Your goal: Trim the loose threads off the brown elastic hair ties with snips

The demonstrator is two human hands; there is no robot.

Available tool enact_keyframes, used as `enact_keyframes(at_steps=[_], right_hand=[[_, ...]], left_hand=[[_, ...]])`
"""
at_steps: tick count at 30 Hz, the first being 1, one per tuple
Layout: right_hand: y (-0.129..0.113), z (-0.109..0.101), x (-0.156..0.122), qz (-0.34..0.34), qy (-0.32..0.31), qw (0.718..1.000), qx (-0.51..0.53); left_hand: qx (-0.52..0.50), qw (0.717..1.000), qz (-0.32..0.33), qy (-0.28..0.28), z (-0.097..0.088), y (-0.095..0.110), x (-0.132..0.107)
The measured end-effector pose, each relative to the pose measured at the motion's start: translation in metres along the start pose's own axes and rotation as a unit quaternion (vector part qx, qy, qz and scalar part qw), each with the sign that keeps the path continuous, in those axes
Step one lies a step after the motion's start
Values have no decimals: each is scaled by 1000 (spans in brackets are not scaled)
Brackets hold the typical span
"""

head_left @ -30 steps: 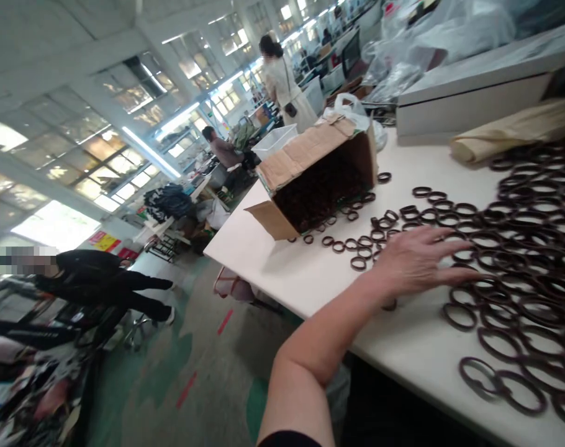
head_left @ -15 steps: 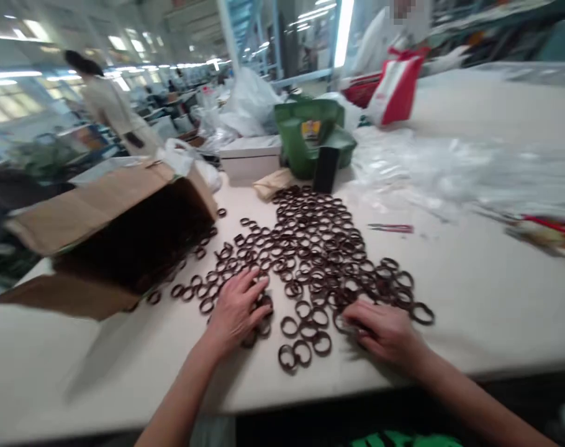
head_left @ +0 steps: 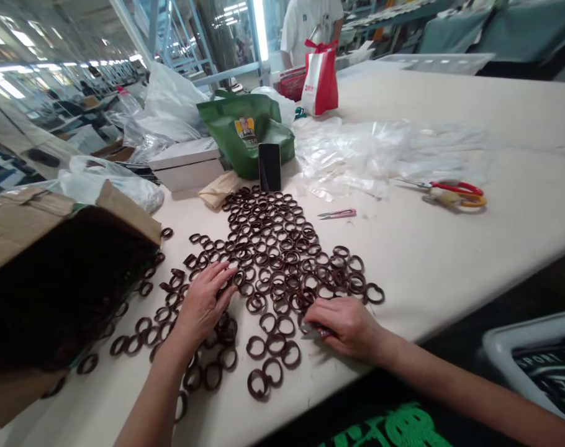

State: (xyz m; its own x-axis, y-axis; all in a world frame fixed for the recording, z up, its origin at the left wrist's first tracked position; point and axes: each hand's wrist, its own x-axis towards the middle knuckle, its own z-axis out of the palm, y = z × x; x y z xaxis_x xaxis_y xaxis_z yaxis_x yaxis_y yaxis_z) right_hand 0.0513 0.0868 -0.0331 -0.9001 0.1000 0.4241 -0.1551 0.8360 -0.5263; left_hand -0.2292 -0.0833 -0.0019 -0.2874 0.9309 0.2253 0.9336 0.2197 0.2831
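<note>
Many dark brown rings [head_left: 289, 257], like small looped bands, lie spread over the pale table in the head view. My left hand [head_left: 201, 304] rests over the rings at the left of the spread, palm down, fingers stretched and slightly apart. At the near right edge of the spread, my right hand [head_left: 345, 326] is closed on what look like thread snips [head_left: 317, 333]. A metal tip and a bit of purplish handle show; the rest is hidden in the fingers. That hand is beside several rings.
An open cardboard box [head_left: 128, 217] with rings at its mouth lies at left. Pink snips [head_left: 338, 214] and red-orange-handled scissors [head_left: 459, 194] lie to the right. Behind are a phone [head_left: 269, 167], green bag [head_left: 240, 130], plastic sheets [head_left: 370, 155] and red-white bag [head_left: 320, 81]. A person [head_left: 305, 25] stands beyond.
The view has turned to the right, so the table's things sit further left. My left hand stays spread over the rings; my right hand stays closed, the metal tip now showing more clearly.
</note>
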Motion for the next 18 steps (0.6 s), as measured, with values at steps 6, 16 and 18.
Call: enact_keyframes(at_steps=[6,16,18], right_hand=[[0,1,-1,2,6,1000,8],[0,2,-1,7,5,1000,16],[0,2,-1,8,5,1000,14]], left_hand=[[18,998,33,-47,23,6,59],[12,1000,5,1,7,14,38],[-23,1000,-9,-11,7,29,32]])
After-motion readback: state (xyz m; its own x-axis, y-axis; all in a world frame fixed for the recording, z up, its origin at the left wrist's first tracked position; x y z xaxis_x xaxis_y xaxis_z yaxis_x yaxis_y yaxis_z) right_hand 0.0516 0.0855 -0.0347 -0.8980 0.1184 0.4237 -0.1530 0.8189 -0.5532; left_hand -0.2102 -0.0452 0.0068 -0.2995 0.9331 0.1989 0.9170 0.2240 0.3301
